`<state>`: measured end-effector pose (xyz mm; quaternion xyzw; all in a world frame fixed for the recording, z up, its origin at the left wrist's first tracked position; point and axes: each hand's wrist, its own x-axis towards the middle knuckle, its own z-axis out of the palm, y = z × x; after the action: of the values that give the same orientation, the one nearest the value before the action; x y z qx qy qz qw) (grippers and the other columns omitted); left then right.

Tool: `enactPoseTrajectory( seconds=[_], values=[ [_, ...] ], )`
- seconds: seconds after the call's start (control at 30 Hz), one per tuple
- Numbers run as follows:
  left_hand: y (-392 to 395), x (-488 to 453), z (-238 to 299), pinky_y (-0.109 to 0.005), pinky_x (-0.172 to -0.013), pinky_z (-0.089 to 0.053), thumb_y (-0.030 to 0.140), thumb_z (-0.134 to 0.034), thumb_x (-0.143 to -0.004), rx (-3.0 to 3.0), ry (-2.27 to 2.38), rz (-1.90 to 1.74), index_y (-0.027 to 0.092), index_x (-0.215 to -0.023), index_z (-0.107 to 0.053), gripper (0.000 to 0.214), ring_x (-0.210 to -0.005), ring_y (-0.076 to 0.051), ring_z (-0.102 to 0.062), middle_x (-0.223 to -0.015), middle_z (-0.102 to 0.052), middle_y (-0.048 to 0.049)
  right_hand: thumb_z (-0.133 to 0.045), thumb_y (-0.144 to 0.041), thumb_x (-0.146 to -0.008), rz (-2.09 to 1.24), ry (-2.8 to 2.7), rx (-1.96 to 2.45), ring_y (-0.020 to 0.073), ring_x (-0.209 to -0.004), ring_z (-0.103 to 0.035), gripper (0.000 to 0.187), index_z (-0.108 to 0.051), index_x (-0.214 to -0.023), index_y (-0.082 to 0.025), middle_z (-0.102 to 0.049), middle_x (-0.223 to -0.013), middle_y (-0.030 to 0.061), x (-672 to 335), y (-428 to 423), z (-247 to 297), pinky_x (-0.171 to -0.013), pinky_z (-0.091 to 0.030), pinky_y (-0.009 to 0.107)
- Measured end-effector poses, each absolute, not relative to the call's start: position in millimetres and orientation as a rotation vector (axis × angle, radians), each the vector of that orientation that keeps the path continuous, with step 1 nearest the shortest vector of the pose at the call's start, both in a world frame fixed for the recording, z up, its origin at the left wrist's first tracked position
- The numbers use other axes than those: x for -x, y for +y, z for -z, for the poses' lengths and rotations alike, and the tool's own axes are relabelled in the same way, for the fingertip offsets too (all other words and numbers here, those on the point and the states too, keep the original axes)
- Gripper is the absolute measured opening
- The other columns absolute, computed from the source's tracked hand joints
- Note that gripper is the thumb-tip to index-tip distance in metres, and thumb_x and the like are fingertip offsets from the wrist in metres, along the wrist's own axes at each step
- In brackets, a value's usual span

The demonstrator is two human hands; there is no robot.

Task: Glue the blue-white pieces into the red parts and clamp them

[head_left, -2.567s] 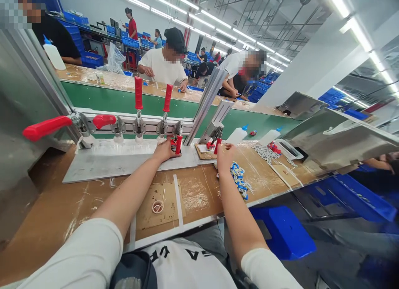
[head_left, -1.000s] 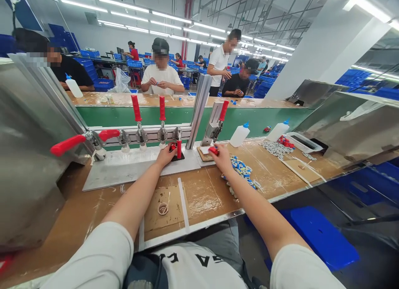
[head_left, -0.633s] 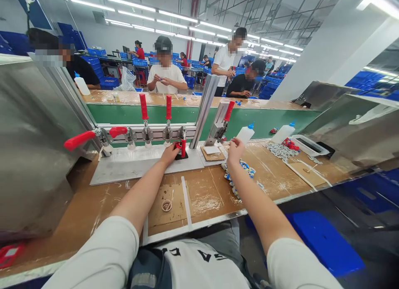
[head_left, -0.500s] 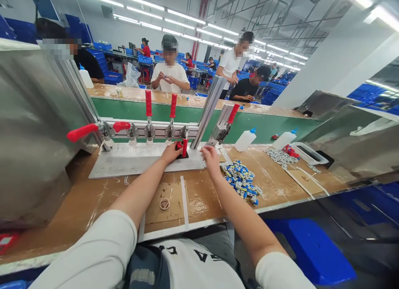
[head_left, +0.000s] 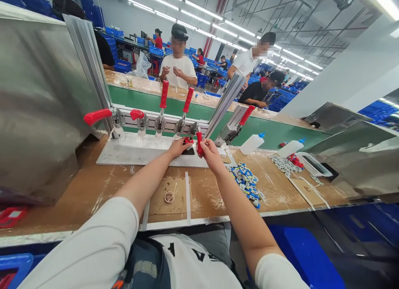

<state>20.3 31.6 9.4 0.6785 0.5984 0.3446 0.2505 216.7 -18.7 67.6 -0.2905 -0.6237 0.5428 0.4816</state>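
Observation:
My right hand (head_left: 210, 151) is closed around the red handle (head_left: 199, 142) of the rightmost toggle clamp on the metal frame. Just left of it, my left hand (head_left: 177, 148) has its fingers on a small red part (head_left: 188, 140), whose kind I cannot make out. That part sits over a black block (head_left: 188, 151) on the pale metal plate (head_left: 137, 151). Two clamps with red handles standing up, one of them the upright clamp handle (head_left: 163, 94), are left of my hands. Farther left, another red handle (head_left: 98, 116) points sideways.
A pile of small blue-and-white parts (head_left: 245, 181) lies right of my right forearm. White bottles with blue caps (head_left: 252, 144) stand behind it. A small round cup (head_left: 169, 197) with a stick is on cardboard in front. Co-workers sit across the green-sided bench (head_left: 137, 96).
My right hand has moved onto the red clamp handle and closed on it. The handle now stands beside the small red part. My left hand stays there. The view has shifted.

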Motion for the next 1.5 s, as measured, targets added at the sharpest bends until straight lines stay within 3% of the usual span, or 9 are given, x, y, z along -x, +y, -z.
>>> enactPoseTrajectory(
  seconds=[0.6, 1.0, 1.2, 1.5],
  values=[
    [33, -20, -7, -0.05, -0.125, -0.034, 0.053, -0.058, -0.101, -1.859, 1.627, -0.907, 0.026, -0.145, -0.062, 0.051, -0.134, -0.032, -0.065, -0.138, -0.076, -0.0076, -0.074, -0.064, -0.09, -1.369, -1.469, 0.661, 0.0107, -0.055, -0.052, 0.053, -0.036, -0.098, -0.028, -0.06, -0.071, -0.0091, -207, -28, -58, -0.056, -0.045, 0.027],
    [34, -17, -5, -0.045, -0.12, -0.044, 0.053, -0.058, -0.101, -1.862, 1.601, -0.932, 0.026, -0.142, -0.064, 0.049, -0.134, -0.03, -0.066, -0.138, -0.075, -0.008, -0.07, -0.06, -0.095, -1.402, -1.459, 0.621, 0.0106, -0.054, -0.053, 0.047, -0.037, -0.1, -0.028, -0.06, -0.07, -0.0096, -205, -27, -61, -0.056, -0.044, 0.027],
    [35, -17, -5, -0.051, -0.125, -0.037, 0.052, -0.06, -0.101, -1.855, 1.599, -0.913, 0.025, -0.141, -0.064, 0.049, -0.132, -0.032, -0.066, -0.134, -0.077, -0.0092, -0.071, -0.061, -0.094, -1.352, -1.417, 0.619, 0.0104, -0.051, -0.05, 0.048, -0.037, -0.1, -0.028, -0.058, -0.067, -0.0106, -202, -20, -45, -0.053, -0.041, 0.025],
    [32, -17, -6, -0.047, -0.12, -0.043, 0.048, -0.06, -0.1, -1.879, 1.633, -0.902, 0.024, -0.142, -0.063, 0.049, -0.13, -0.031, -0.068, -0.134, -0.077, -0.0098, -0.066, -0.059, -0.095, -1.062, -1.624, 0.787, 0.0168, -0.073, -0.063, 0.047, -0.04, -0.114, -0.026, -0.067, -0.081, -0.0032, -204, -6, -10, -0.074, -0.05, 0.033]
  ],
)
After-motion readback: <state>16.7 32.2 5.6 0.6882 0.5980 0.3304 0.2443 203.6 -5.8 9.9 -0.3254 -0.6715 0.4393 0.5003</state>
